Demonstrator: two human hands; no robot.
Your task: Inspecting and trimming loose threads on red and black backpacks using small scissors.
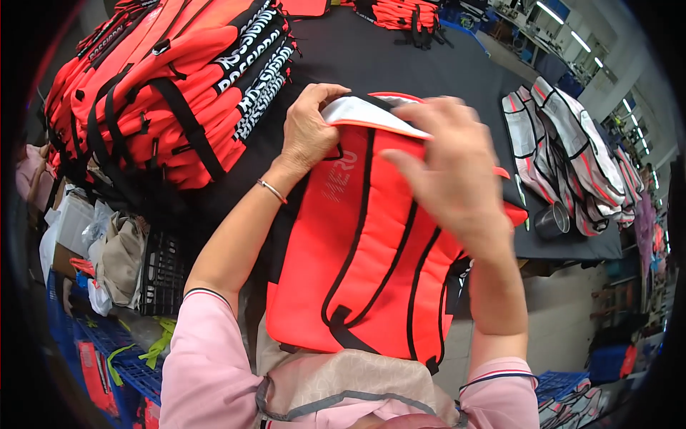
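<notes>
An orange-red padded bag with black piping leans against my body, its top at the edge of the black table. My left hand grips the bag's top left corner, where the white lining is folded out. My right hand lies on the upper right of the bag, fingers spread and pressing at the opening; it looks blurred. A thin bracelet circles my left wrist.
A tall stack of finished orange bags with black straps lies at the table's left. White-and-orange panels lie at the right, next to a dark metal cup. More orange pieces sit far back. Blue crates and sacks stand below left.
</notes>
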